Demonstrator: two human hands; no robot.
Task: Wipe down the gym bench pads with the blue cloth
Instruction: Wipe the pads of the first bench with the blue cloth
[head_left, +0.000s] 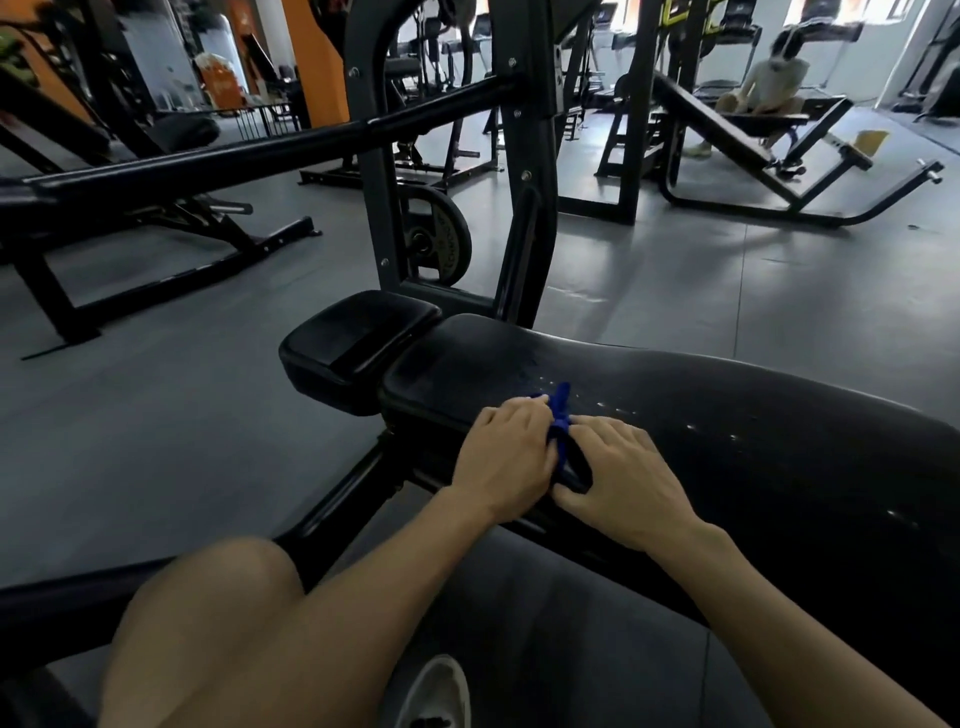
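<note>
A long black bench pad (727, 441) stretches from the centre to the right edge, with a smaller black seat pad (358, 343) at its left end. The blue cloth (560, 421) is bunched between my two hands on the near edge of the long pad. My left hand (506, 457) grips its left side. My right hand (623, 478) presses down beside it, fingers curled on the cloth's lower part. Most of the cloth is hidden under my hands.
The rack's black uprights (524, 156) and a weight plate (439, 239) stand just behind the bench. Another bench (130, 208) is at the left. A person (769, 88) sits on a machine at the far right. My bare knee (228, 597) and shoe (436, 691) are below.
</note>
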